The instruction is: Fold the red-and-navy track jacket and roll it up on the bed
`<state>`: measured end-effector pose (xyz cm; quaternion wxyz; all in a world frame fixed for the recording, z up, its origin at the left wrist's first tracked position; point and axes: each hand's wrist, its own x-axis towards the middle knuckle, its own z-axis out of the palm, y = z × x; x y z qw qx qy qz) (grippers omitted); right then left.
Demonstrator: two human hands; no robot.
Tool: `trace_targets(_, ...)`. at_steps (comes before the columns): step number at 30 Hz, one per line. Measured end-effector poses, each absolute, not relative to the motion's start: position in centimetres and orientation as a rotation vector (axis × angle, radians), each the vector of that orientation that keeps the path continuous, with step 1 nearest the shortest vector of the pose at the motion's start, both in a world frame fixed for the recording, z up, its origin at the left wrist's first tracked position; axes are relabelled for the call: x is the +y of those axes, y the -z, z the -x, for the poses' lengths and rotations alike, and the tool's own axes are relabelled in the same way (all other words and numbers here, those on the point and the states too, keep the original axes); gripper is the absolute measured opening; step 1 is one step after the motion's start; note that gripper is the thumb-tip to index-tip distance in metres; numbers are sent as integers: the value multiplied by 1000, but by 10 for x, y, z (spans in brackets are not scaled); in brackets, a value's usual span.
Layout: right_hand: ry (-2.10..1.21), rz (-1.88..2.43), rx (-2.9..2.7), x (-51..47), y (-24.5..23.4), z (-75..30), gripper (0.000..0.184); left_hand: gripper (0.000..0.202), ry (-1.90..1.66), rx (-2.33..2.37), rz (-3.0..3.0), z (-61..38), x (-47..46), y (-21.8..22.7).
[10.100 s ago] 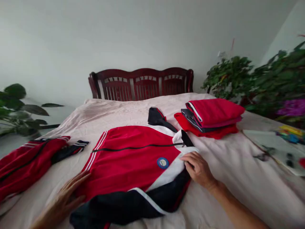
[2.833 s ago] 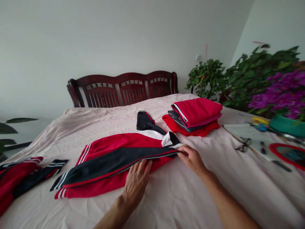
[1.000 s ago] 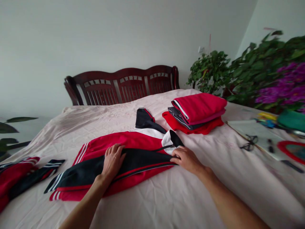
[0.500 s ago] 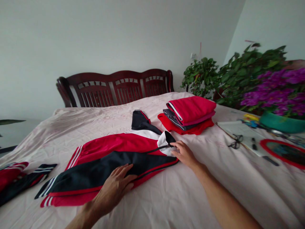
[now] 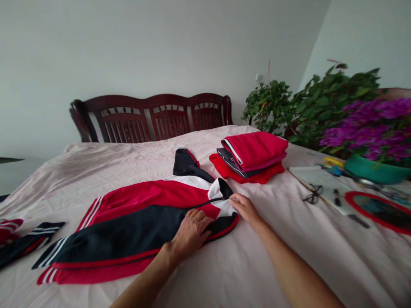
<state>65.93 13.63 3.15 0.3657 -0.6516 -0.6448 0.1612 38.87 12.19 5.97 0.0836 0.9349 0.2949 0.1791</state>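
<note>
A red, black and white track jacket (image 5: 138, 194) lies on the bed, its hem to the left and its collar to the right. The near black sleeve (image 5: 112, 237) is laid along the body; the far one (image 5: 186, 162) sticks out, bent. My left hand (image 5: 192, 226) presses on the near sleeve by the shoulder, fingers bent together on the cloth. At the white collar, my right hand (image 5: 245, 208) pinches the fabric by its edge. The cloth under both hands' fingertips is hidden.
Behind the collar is a stack of folded clothes (image 5: 253, 149). Another striped garment (image 5: 32, 241) lies at the left edge. On the right are glasses (image 5: 313, 194), a notebook (image 5: 321, 179), a red-rimmed mirror (image 5: 349, 199) and a green flowerpot (image 5: 372, 169). A wooden headboard (image 5: 118, 100) stands behind.
My left hand has slid right along the sleeve toward the shoulder, its spread fingers now drawn in. My right hand stays at the collar. The view has shifted slightly.
</note>
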Motion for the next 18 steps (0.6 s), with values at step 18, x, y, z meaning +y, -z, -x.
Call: trace_targets(18,425,1251,-1995,124,-57,-619,39,59,-656,1668,-2662,-292,111,-77)
